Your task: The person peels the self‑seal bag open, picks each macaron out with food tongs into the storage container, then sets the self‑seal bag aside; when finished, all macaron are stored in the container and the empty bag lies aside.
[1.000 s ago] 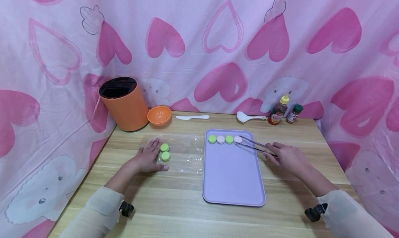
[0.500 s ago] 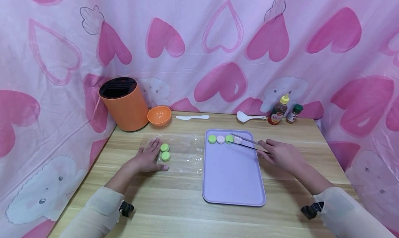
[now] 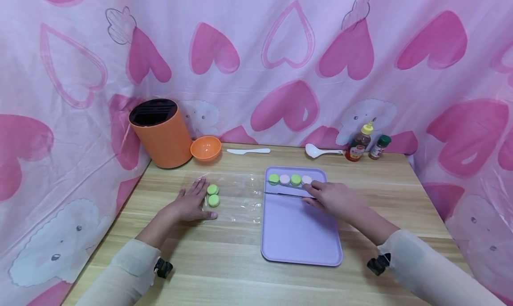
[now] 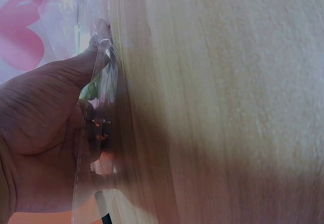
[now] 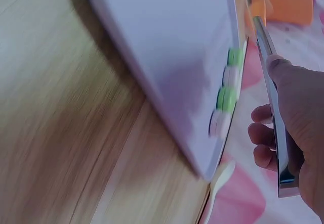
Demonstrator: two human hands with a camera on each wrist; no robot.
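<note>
The left hand (image 3: 192, 206) lies spread on the left end of a clear plastic sheet or bag (image 3: 236, 208). Close by its fingers, two green macarons (image 3: 213, 201) sit on or in that plastic; which one I cannot tell. In the left wrist view, a fold of the film crosses the fingers. Metal tongs (image 5: 276, 107) are gripped in the right hand (image 3: 336, 200), with thumb on one side and fingers on the other. Their arms stand apart over the lavender tray (image 3: 300, 234), with nothing between the tips. Green macarons (image 3: 295, 179) and pale pink macarons (image 3: 284, 179) alternate along the tray's far end.
Along the back stand an orange knife block (image 3: 162, 136), an orange bowl (image 3: 206, 148), a white knife (image 3: 248, 151), a white spoon (image 3: 316, 151), a squeeze bottle (image 3: 358, 145) and a green-capped jar (image 3: 379, 147). A pink heart-patterned curtain (image 3: 248, 96) closes the back.
The right hand has moved left with the tongs, from the last pink macaron to over the tray's left part. That macaron stays in the row. The left hand has kept its place.
</note>
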